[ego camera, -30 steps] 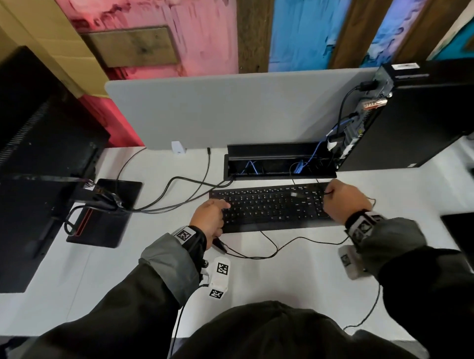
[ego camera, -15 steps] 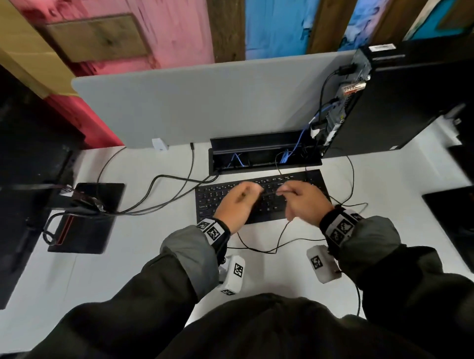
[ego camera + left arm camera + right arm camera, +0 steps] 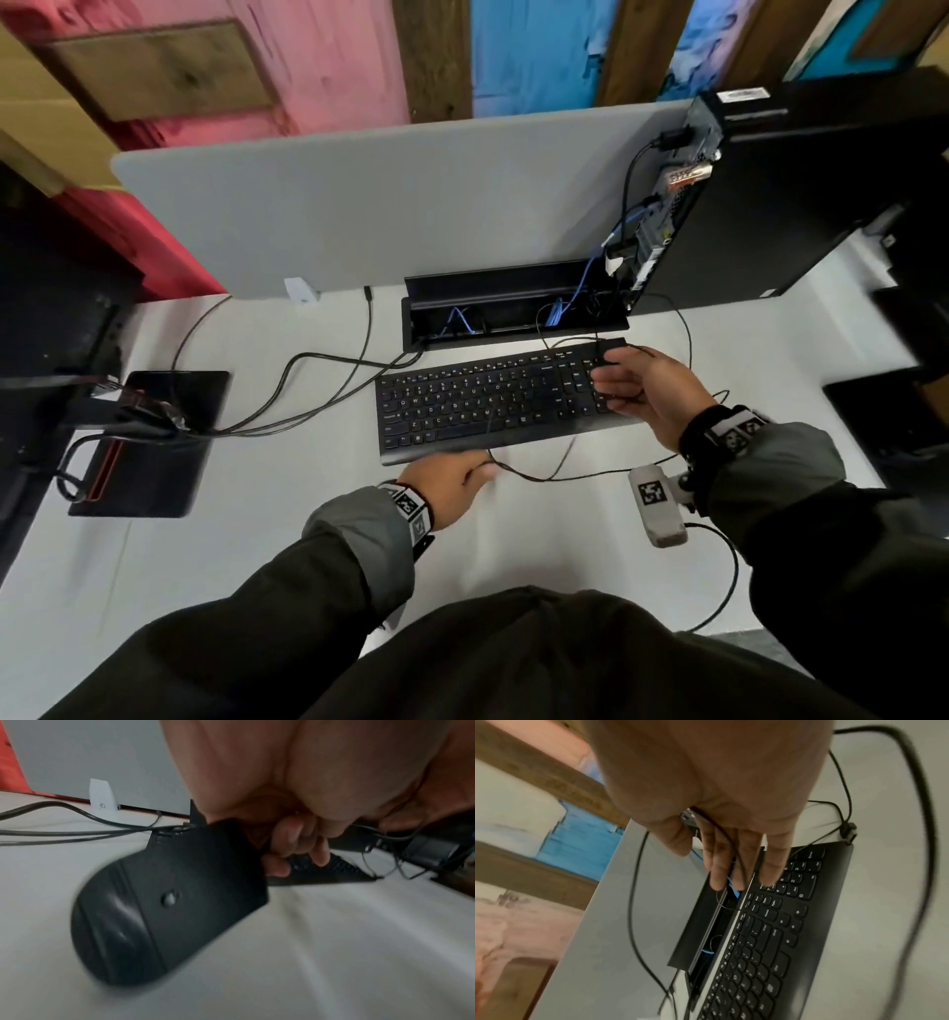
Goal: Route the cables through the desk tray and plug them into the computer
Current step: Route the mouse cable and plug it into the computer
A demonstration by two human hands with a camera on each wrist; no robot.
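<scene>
From the head view, blue and black cables already run from the tray [image 3: 513, 329] up into the computer [image 3: 801, 205] at two o'clock, so part looks done; a thin cable [image 3: 539, 475] lies loose before the keyboard [image 3: 493, 406], which crowds the tray. The right hand [image 3: 647, 393], fingers straight, carries cable over the keypad; the left hand [image 3: 452, 485] sits at six o'clock. The left wrist view shows its fingers [image 3: 290, 841] curled beside a mouse [image 3: 154, 912]; whether they grip I cannot tell. The right wrist view shows cable across straight fingers [image 3: 731, 862].
</scene>
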